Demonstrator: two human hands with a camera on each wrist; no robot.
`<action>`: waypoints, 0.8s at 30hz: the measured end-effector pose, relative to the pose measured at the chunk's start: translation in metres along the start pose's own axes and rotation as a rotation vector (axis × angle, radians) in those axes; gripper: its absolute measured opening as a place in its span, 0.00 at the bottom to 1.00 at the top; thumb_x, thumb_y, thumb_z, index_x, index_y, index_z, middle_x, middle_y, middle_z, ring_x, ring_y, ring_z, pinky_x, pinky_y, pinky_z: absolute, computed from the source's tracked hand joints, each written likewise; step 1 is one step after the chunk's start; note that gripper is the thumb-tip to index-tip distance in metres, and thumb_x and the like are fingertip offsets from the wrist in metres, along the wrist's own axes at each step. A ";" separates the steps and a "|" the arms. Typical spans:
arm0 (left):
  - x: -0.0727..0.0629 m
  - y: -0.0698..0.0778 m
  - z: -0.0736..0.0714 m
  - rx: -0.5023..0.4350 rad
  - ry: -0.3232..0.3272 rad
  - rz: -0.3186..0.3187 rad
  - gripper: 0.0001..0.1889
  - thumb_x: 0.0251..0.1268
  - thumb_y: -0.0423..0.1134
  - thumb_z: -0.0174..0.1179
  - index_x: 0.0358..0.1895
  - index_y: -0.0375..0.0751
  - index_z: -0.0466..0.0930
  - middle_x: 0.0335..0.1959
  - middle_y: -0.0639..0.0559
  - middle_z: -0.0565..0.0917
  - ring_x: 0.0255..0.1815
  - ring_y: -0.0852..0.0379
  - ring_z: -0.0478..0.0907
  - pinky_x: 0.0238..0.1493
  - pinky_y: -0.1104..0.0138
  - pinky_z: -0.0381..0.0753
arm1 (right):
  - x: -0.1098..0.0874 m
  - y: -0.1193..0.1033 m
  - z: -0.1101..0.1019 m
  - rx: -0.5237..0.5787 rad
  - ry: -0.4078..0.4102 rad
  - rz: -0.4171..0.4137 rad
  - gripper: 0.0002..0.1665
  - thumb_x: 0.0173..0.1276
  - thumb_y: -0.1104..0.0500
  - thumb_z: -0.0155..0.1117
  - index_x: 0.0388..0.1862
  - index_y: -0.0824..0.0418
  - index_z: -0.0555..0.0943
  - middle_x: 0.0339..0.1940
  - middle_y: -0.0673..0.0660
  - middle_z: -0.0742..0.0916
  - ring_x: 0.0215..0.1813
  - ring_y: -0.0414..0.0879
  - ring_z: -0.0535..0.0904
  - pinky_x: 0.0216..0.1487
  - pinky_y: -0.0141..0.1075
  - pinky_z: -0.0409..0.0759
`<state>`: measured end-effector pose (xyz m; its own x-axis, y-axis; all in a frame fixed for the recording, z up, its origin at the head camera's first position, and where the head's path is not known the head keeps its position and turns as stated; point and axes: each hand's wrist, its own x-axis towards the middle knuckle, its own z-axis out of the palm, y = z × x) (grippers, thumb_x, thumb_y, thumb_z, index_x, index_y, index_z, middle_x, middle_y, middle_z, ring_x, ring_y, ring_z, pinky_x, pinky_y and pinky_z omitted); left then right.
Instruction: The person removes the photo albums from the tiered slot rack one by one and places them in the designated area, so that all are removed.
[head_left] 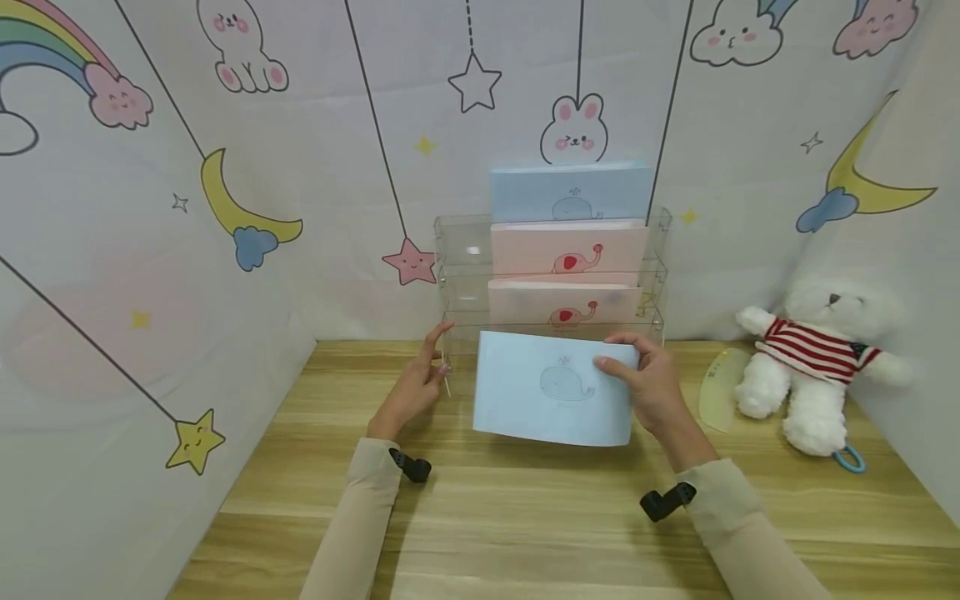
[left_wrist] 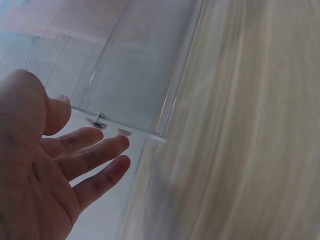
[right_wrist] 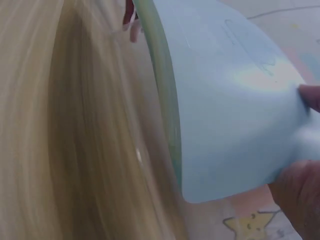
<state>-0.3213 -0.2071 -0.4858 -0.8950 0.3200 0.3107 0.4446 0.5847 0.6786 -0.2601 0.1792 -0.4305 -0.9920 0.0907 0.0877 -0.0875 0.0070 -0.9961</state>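
Observation:
My right hand [head_left: 651,381] grips a light blue booklet [head_left: 540,408] at its right end, thumb on the front cover with its whale drawing. The right wrist view shows the booklet [right_wrist: 225,115] bowed, its page edges along one side. It is in front of the lowest tier of a clear acrylic rack [head_left: 461,246]. Loosely spread fingers of my left hand [head_left: 411,392] touch or nearly touch the rack's left side edge; the left wrist view shows the thumb by the clear panel [left_wrist: 145,65]. In the upper tiers stand another blue whale booklet [head_left: 525,196] and pink elephant booklets [head_left: 525,250].
A white teddy bear [head_left: 813,350] in a striped shirt leans at the right wall beside a pale yellow crescent-shaped item [head_left: 722,392]. A cartoon-printed cloth [head_left: 337,167] stands behind the rack. Everything rests on a wood-grain table [head_left: 480,533].

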 end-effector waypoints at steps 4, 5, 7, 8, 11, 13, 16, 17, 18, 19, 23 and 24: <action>0.001 0.000 0.000 -0.002 -0.007 -0.015 0.42 0.84 0.32 0.53 0.85 0.75 0.45 0.58 0.28 0.87 0.66 0.34 0.85 0.58 0.41 0.85 | -0.004 0.008 0.005 0.028 -0.036 0.048 0.14 0.68 0.65 0.78 0.48 0.53 0.85 0.51 0.44 0.83 0.49 0.38 0.84 0.49 0.32 0.88; 0.001 0.000 0.000 -0.002 -0.007 -0.016 0.42 0.84 0.31 0.53 0.85 0.75 0.45 0.59 0.28 0.86 0.66 0.34 0.84 0.58 0.41 0.85 | -0.005 0.011 0.006 0.018 -0.045 0.055 0.14 0.68 0.65 0.78 0.49 0.53 0.85 0.52 0.44 0.83 0.49 0.37 0.83 0.49 0.32 0.88; 0.001 0.000 0.000 -0.004 -0.008 -0.018 0.42 0.84 0.31 0.53 0.85 0.75 0.45 0.59 0.28 0.86 0.66 0.34 0.84 0.59 0.40 0.85 | -0.006 0.016 0.007 0.001 -0.075 0.075 0.15 0.68 0.64 0.77 0.50 0.53 0.85 0.53 0.45 0.82 0.48 0.38 0.84 0.48 0.33 0.88; 0.001 0.000 0.000 -0.005 -0.009 -0.021 0.43 0.83 0.31 0.53 0.85 0.75 0.45 0.59 0.28 0.86 0.66 0.34 0.84 0.59 0.40 0.84 | -0.006 0.019 0.008 -0.004 -0.093 0.081 0.15 0.69 0.64 0.77 0.50 0.53 0.84 0.54 0.45 0.81 0.48 0.38 0.84 0.48 0.33 0.88; 0.000 0.001 0.001 -0.002 -0.010 -0.031 0.43 0.83 0.30 0.53 0.85 0.76 0.45 0.59 0.28 0.86 0.66 0.34 0.85 0.60 0.39 0.84 | -0.007 0.028 0.011 -0.014 -0.126 0.104 0.14 0.69 0.64 0.76 0.50 0.52 0.84 0.53 0.46 0.81 0.45 0.39 0.85 0.47 0.34 0.89; 0.000 0.002 0.001 -0.001 -0.011 -0.036 0.43 0.83 0.31 0.54 0.85 0.76 0.45 0.59 0.28 0.86 0.67 0.34 0.84 0.61 0.39 0.84 | -0.008 0.033 0.013 -0.006 -0.138 0.112 0.14 0.69 0.66 0.75 0.50 0.54 0.83 0.50 0.46 0.82 0.44 0.40 0.86 0.47 0.35 0.89; -0.001 0.003 0.001 -0.001 -0.010 -0.042 0.43 0.83 0.31 0.53 0.85 0.77 0.45 0.60 0.28 0.86 0.67 0.34 0.84 0.61 0.39 0.83 | -0.009 0.040 0.018 -0.001 -0.136 0.118 0.15 0.69 0.67 0.75 0.51 0.58 0.83 0.48 0.45 0.83 0.43 0.40 0.86 0.47 0.35 0.89; 0.000 0.003 0.001 -0.002 -0.010 -0.043 0.43 0.83 0.30 0.53 0.85 0.77 0.45 0.60 0.29 0.86 0.66 0.34 0.85 0.61 0.39 0.83 | -0.009 0.041 0.019 0.000 -0.134 0.120 0.15 0.69 0.67 0.75 0.52 0.58 0.83 0.48 0.45 0.83 0.43 0.39 0.86 0.47 0.34 0.89; 0.000 0.003 0.001 -0.001 -0.009 -0.039 0.43 0.83 0.30 0.53 0.85 0.76 0.45 0.60 0.28 0.86 0.66 0.34 0.85 0.60 0.39 0.84 | -0.009 0.043 0.021 0.005 -0.132 0.124 0.16 0.69 0.68 0.75 0.52 0.59 0.83 0.48 0.45 0.83 0.44 0.39 0.86 0.47 0.34 0.89; 0.000 0.003 0.001 -0.002 -0.009 -0.041 0.43 0.83 0.29 0.53 0.85 0.76 0.45 0.60 0.29 0.86 0.65 0.35 0.85 0.60 0.40 0.84 | -0.009 0.044 0.023 0.013 -0.131 0.129 0.16 0.69 0.68 0.74 0.53 0.59 0.83 0.48 0.45 0.83 0.44 0.39 0.85 0.47 0.33 0.88; 0.000 0.004 0.001 -0.002 -0.011 -0.037 0.44 0.82 0.28 0.52 0.85 0.76 0.45 0.59 0.29 0.86 0.64 0.35 0.86 0.57 0.42 0.85 | -0.006 0.049 0.029 0.043 -0.135 0.151 0.15 0.69 0.68 0.74 0.52 0.58 0.83 0.51 0.47 0.82 0.46 0.40 0.85 0.49 0.32 0.88; 0.000 0.004 0.001 0.000 -0.011 -0.035 0.44 0.82 0.28 0.52 0.85 0.76 0.45 0.59 0.29 0.86 0.64 0.35 0.86 0.57 0.42 0.85 | -0.005 0.051 0.031 0.047 -0.134 0.159 0.15 0.69 0.69 0.74 0.52 0.58 0.83 0.52 0.48 0.82 0.47 0.40 0.85 0.49 0.32 0.88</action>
<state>-0.3200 -0.2042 -0.4839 -0.9098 0.3070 0.2793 0.4126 0.5958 0.6891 -0.2624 0.1486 -0.4813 -0.9966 -0.0464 -0.0683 0.0704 -0.0441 -0.9965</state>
